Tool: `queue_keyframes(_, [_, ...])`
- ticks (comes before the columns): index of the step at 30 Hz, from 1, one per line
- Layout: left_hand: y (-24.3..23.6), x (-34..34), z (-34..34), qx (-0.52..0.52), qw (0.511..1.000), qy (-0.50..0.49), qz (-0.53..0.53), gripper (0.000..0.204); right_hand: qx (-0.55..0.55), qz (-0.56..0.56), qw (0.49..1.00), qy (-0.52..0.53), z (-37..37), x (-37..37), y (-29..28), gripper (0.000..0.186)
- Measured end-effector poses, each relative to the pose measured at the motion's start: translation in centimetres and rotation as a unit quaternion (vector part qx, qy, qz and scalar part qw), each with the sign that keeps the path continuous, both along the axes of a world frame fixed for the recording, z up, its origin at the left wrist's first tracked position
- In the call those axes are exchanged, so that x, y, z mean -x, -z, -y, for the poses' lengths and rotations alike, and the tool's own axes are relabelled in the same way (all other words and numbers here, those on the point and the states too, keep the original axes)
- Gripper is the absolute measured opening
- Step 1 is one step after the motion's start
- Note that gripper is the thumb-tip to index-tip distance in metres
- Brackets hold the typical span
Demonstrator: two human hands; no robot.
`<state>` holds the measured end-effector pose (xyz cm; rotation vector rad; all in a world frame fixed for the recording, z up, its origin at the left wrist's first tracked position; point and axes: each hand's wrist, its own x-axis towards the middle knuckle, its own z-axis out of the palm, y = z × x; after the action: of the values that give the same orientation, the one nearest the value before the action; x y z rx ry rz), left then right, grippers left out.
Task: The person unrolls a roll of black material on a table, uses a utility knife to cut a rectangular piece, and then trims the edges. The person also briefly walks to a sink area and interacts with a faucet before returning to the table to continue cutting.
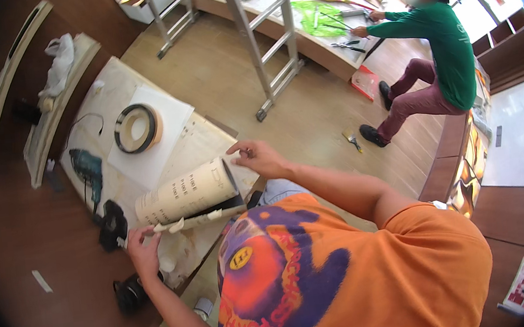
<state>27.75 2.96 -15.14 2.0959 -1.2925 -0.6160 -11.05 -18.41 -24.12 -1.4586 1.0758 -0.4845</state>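
Note:
A beige roll of sandpaper [182, 192], printed on its back and dark on the inner face, lies on the worktable in front of me. Along its near side runs a loose edge [198, 220] with small torn flaps. My left hand [144, 251] has thumb and fingers bent round the left end of that edge. Beyond the roll's right end, my right hand [263, 158] is raised with thumb and forefinger slightly apart, nothing visible between them. Further back on the table, a ring-shaped roll of edging strip [154, 134] rests on a white sheet [173, 112].
A teal power drill [86, 167] and a black tool [112, 220] sit at the table's left. Curved wooden pieces [67, 98] lean at the far left. A stepladder [254, 41] stands ahead. A co-worker in green [449, 45] crouches by a low platform; a brush [353, 142] lies on the floor.

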Motion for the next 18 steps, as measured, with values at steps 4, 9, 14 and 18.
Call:
queue_keyframes(4, [1.8,0.5,0.1,0.02,1.0,0.007,-0.023,0.02,0.116,0.057,0.992,0.004,-0.7,-0.4,-1.6,0.027])
queue_keyframes(9, [3.5,-1.0,-1.5,0.06,0.998,-0.025,-0.023,0.015,0.062,0.032,0.995,-0.077,-0.7,-2.7,-3.1,0.026])
queue_keyframes(14, [1.8,0.4,-0.7,0.063,0.996,-0.036,0.046,0.014,0.193,0.064,0.968,-0.148,-0.7,-6.7,-5.4,0.031])
queue_keyframes(18, [2.1,1.1,-0.5,0.058,0.995,-0.079,0.035,0.014,0.126,0.033,0.959,-0.253,-1.0,-11.8,-10.0,0.033])
